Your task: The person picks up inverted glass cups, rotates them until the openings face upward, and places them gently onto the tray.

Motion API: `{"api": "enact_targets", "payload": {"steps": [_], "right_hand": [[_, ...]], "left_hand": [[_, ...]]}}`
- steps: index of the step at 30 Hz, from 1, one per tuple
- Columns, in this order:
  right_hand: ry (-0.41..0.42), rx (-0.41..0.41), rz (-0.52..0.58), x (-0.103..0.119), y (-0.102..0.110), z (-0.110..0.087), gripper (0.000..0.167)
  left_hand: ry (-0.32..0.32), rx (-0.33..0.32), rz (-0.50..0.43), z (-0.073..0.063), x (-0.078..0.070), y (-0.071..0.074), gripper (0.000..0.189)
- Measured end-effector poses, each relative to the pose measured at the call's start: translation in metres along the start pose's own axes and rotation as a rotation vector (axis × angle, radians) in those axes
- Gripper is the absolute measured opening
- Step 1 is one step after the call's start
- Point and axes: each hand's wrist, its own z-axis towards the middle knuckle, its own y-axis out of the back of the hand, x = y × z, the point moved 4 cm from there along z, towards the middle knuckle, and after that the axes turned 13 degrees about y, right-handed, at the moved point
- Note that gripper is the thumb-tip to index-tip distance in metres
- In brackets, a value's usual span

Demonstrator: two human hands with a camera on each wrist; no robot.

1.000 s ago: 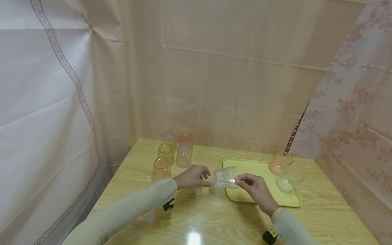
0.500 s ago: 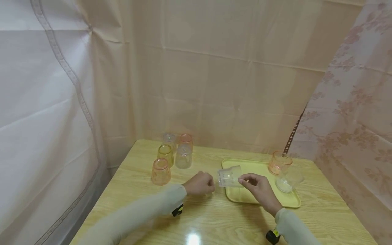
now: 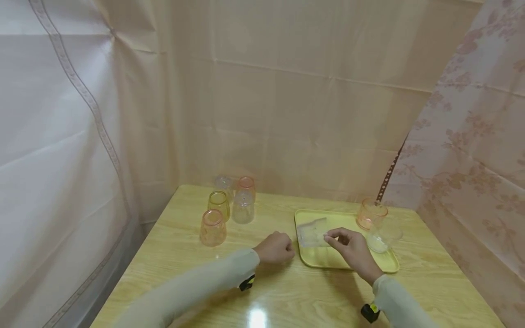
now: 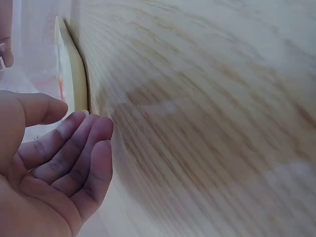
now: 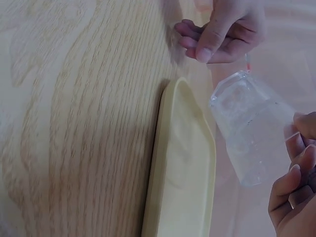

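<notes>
My right hand (image 3: 354, 253) pinches the rim of a clear drinking glass (image 3: 313, 233) between thumb and fingers. The glass lies tipped on its side in the air over the left part of a yellow tray (image 3: 316, 263), its base toward the left. In the right wrist view the see-through glass (image 5: 252, 131) shows its thick base away from the gripping fingers. My left hand (image 3: 275, 248) hovers just left of the tray over the table, holding nothing. The left wrist view shows that hand (image 4: 54, 168) palm side on, its fingers loosely bent.
On the tray's right side stand an orange glass (image 3: 371, 215) and a clear glass (image 3: 377, 241). Several upside-down glasses cluster at the table's back left, including a pink one (image 3: 213, 230), a yellow one (image 3: 218, 205) and a clear one (image 3: 243, 209). Curtains enclose the wooden table (image 3: 246, 287).
My left hand has come away from the glass's base, its fingers bending in, and moved slightly right and down. The glass in my right hand has shifted a little right and tilted.
</notes>
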Motion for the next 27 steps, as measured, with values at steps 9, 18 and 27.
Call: {"api": "enact_targets", "payload": {"steps": [9,18,27], "right_hand": [[0.027,-0.021,-0.078,-0.004,0.011,0.0,0.018],[0.047,-0.022,-0.134,-0.005,0.018,0.0,0.017],[0.135,-0.035,-0.224,-0.001,0.028,0.002,0.013]], "left_hand": [[-0.006,0.007,0.053,0.008,-0.013,-0.012,0.054],[0.033,-0.003,0.102,0.012,-0.021,-0.017,0.056],[0.097,-0.006,0.093,0.012,-0.024,-0.018,0.057]]}}
